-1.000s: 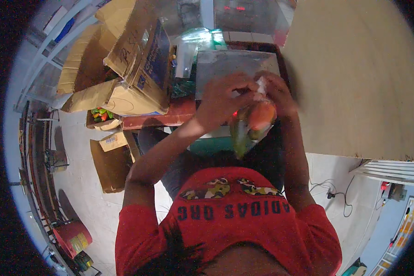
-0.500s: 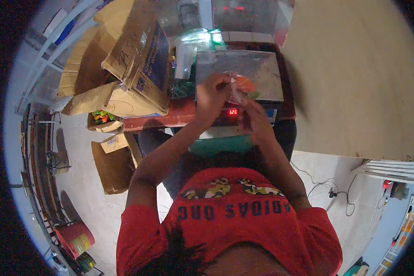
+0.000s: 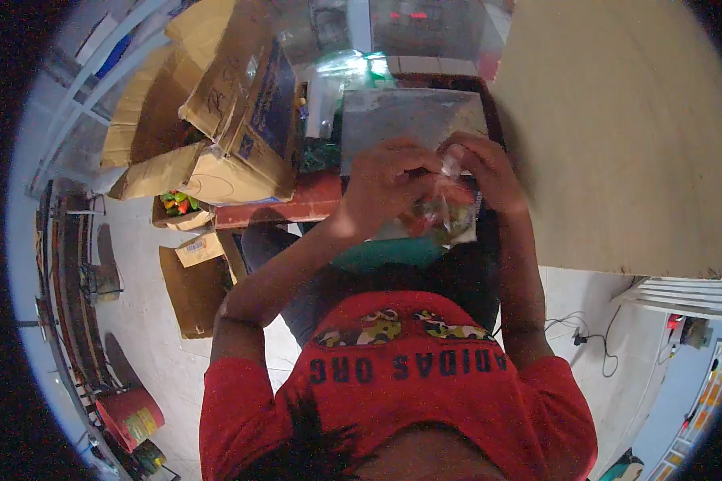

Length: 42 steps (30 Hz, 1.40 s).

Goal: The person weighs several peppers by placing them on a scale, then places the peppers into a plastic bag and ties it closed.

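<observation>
A clear plastic bag (image 3: 444,215) hangs in front of the scale, with red, orange and green produce showing through it. Its bunched neck is pinched between my two hands. My left hand (image 3: 387,183) has its fingers closed at the left side of the neck. From the right, my right hand (image 3: 489,172) grips the same gathered plastic with bent fingers. Behind them is the scale's flat metal plate (image 3: 401,116); my hands and the bag cover its front display.
Worn cardboard boxes (image 3: 241,172) stand at the left, and a small box of red, orange and green peppers (image 3: 180,204) sits below them. Shiny clear plastic (image 3: 349,66) lies behind the scale. A large brown board (image 3: 626,144) fills the right side. Cables (image 3: 598,341) trail across the floor.
The bag has come off the scale plate toward me and now hangs neck up. Both hands moved right and closer together around its neck. The scale's lit display is now covered.
</observation>
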Each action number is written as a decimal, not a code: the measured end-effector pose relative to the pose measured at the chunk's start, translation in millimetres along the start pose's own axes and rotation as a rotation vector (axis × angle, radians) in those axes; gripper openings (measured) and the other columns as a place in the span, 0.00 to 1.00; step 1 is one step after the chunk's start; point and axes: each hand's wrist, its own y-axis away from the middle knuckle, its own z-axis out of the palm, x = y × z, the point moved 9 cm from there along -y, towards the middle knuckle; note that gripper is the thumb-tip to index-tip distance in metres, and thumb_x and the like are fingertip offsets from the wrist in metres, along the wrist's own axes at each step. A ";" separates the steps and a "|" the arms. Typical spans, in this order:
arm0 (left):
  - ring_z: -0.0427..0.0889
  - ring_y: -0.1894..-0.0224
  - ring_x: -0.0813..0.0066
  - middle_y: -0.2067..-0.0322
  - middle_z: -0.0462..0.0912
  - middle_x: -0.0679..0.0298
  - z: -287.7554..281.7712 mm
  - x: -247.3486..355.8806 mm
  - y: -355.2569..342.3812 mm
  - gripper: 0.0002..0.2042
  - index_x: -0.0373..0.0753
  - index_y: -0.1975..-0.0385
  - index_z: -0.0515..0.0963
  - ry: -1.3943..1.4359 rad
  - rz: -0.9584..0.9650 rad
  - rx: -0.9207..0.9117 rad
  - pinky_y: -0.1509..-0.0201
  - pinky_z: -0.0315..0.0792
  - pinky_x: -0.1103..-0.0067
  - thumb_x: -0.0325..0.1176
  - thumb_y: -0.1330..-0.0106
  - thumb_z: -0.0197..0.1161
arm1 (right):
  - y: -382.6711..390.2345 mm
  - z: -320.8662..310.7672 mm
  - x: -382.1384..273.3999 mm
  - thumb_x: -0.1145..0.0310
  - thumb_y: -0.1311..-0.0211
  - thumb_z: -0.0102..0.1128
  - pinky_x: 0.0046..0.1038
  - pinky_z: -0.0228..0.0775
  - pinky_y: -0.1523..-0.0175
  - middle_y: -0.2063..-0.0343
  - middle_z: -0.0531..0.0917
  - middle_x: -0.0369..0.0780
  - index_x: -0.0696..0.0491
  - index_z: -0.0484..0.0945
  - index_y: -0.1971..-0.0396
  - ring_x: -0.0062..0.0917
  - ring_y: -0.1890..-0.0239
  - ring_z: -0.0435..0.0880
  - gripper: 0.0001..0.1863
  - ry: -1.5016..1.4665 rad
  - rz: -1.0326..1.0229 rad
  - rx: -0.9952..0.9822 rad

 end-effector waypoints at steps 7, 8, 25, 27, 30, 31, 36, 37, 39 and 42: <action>0.78 0.69 0.80 0.70 0.82 0.65 10.5 -27.5 -3.2 0.08 0.36 0.66 0.81 0.246 -0.441 -0.061 0.65 0.72 0.83 0.33 0.40 0.64 | 9.3 34.8 38.7 0.67 0.45 0.60 0.18 0.69 0.62 0.67 0.77 0.34 0.56 0.75 0.62 0.17 0.64 0.77 0.12 -0.978 0.202 0.032; 0.79 0.67 0.79 0.69 0.82 0.65 16.5 -35.9 0.8 0.09 0.37 0.65 0.81 0.399 -0.537 -0.070 0.64 0.73 0.82 0.36 0.38 0.63 | 6.5 24.9 15.8 0.66 0.47 0.61 0.18 0.70 0.62 0.67 0.77 0.35 0.57 0.75 0.60 0.18 0.65 0.77 0.16 -0.805 0.080 0.089; 0.74 0.70 0.87 0.72 0.81 0.69 24.0 -24.2 -1.9 0.08 0.36 0.66 0.81 0.652 -0.539 0.001 0.66 0.69 0.86 0.34 0.39 0.64 | 22.2 9.6 9.1 0.64 0.41 0.60 0.26 0.72 0.52 0.57 0.79 0.36 0.51 0.75 0.54 0.24 0.60 0.80 0.16 -0.492 -0.079 0.095; 0.75 0.70 0.86 0.72 0.81 0.68 28.0 -29.2 -2.8 0.09 0.36 0.65 0.81 0.687 -0.543 0.016 0.65 0.69 0.86 0.34 0.39 0.64 | 22.1 25.0 8.4 0.60 0.38 0.56 0.28 0.72 0.51 0.55 0.78 0.38 0.51 0.73 0.51 0.24 0.58 0.79 0.17 -0.808 -0.104 0.135; 0.76 0.68 0.85 0.70 0.82 0.67 33.6 -36.6 -5.9 0.09 0.35 0.64 0.81 0.872 -0.543 0.104 0.63 0.70 0.85 0.34 0.39 0.63 | 14.6 40.5 52.2 0.54 0.38 0.56 0.27 0.73 0.54 0.58 0.77 0.35 0.51 0.71 0.50 0.23 0.57 0.78 0.21 -0.896 0.002 0.269; 0.76 0.67 0.84 0.70 0.82 0.66 27.7 -42.5 -7.1 0.09 0.34 0.64 0.81 0.770 -0.502 0.172 0.62 0.70 0.85 0.33 0.39 0.64 | 12.9 42.4 69.1 0.53 0.38 0.56 0.27 0.74 0.54 0.58 0.77 0.34 0.50 0.70 0.49 0.23 0.56 0.78 0.22 -0.741 0.067 0.307; 0.76 0.69 0.83 0.70 0.82 0.65 12.1 -73.3 -9.2 0.09 0.33 0.65 0.80 0.241 -0.365 0.261 0.64 0.70 0.83 0.31 0.41 0.64 | 15.1 110.0 86.2 0.54 0.37 0.56 0.24 0.71 0.66 0.72 0.73 0.32 0.50 0.70 0.57 0.19 0.71 0.73 0.17 -1.596 0.236 0.093; 0.76 0.71 0.83 0.71 0.82 0.65 11.7 -79.2 -6.6 0.08 0.33 0.66 0.81 0.187 -0.410 0.281 0.66 0.70 0.83 0.30 0.41 0.63 | 16.3 120.2 76.7 0.55 0.37 0.56 0.23 0.68 0.70 0.76 0.71 0.31 0.49 0.70 0.61 0.17 0.76 0.70 0.14 -1.773 0.111 -0.171; 0.76 0.73 0.83 0.72 0.82 0.64 9.6 -91.8 1.0 0.07 0.33 0.67 0.81 0.130 -0.460 0.310 0.69 0.71 0.83 0.29 0.42 0.63 | 15.4 122.9 77.4 0.57 0.37 0.56 0.22 0.65 0.73 0.79 0.69 0.31 0.49 0.69 0.63 0.16 0.78 0.68 0.12 -1.652 0.244 0.026; 0.76 0.76 0.82 0.73 0.82 0.64 -1.5 -87.6 6.3 0.06 0.32 0.69 0.80 0.037 -0.344 0.392 0.72 0.71 0.82 0.27 0.44 0.64 | 26.4 95.4 53.4 0.61 0.35 0.54 0.23 0.62 0.75 0.81 0.66 0.31 0.49 0.70 0.67 0.16 0.81 0.66 0.08 -1.144 0.447 0.270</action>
